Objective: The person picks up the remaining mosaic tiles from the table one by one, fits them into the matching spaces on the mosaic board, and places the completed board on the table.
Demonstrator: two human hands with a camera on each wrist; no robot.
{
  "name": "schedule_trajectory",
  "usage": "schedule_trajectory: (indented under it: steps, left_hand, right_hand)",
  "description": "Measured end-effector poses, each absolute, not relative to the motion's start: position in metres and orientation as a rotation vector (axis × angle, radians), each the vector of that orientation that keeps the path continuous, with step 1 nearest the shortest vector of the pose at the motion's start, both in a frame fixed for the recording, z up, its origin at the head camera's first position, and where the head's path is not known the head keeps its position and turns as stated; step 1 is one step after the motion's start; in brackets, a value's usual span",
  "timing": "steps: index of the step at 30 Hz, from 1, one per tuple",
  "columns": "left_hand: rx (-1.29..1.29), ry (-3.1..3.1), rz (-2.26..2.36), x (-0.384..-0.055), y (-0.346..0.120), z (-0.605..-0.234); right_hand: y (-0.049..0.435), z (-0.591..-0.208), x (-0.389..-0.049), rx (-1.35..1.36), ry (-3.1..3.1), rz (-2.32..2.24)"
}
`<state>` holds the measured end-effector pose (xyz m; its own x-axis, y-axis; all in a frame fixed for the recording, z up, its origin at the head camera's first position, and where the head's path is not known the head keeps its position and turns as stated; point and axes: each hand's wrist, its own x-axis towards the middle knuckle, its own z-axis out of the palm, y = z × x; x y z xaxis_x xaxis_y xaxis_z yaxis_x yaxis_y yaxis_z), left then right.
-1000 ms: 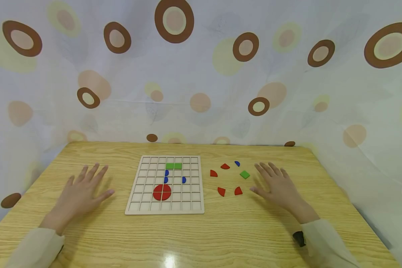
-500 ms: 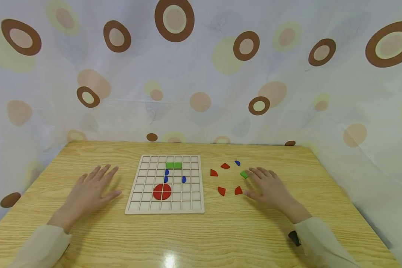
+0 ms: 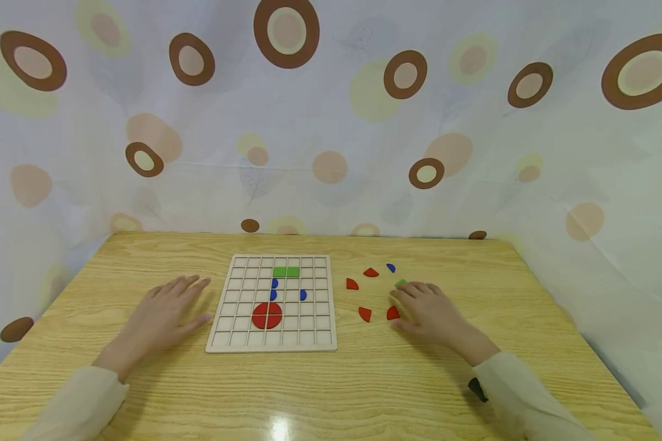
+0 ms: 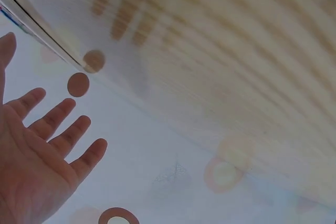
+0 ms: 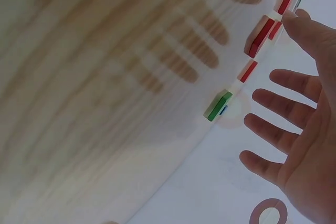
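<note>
My left hand (image 3: 160, 315) is held over the table just left of a white gridded board (image 3: 325, 350), fingers spread and holding nothing. My right hand (image 3: 433, 313), also with nothing in it, hovers by the loose pieces; its relaxed fingers show apart from the wood in the right wrist view. It partly covers a green square (image 3: 401, 283) and the edge of a red quarter-circle (image 3: 392, 313). More red quarter-circles (image 3: 365, 314) and a blue half-circle (image 3: 391, 268) lie nearby. On the board are two green squares (image 3: 286, 271), several blue half-circles (image 3: 303, 295) and a red disc (image 3: 266, 315) of quarter pieces.
The pieces and board lie on a wood-grain table (image 3: 331, 398) with a glossy surface. A pale curtain (image 3: 331, 122) patterned with circles stands behind the table and along both sides.
Both hands have moved inward: the left hand rightward toward the board, the right hand leftward over the loose pieces. The pieces have stayed where they were.
</note>
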<state>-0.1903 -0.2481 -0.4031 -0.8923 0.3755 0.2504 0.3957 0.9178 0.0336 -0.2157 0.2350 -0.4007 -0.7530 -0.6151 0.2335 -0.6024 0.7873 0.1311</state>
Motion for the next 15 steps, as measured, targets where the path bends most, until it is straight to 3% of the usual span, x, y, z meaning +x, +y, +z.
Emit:
schedule_trajectory:
  steps: [15]
  left_hand:
    - [-0.646,-2.879,-0.137,-0.194,-0.231,-0.405]
  right_hand:
    - [0.226,-0.4,-0.217,0.998,-2.78,-0.058]
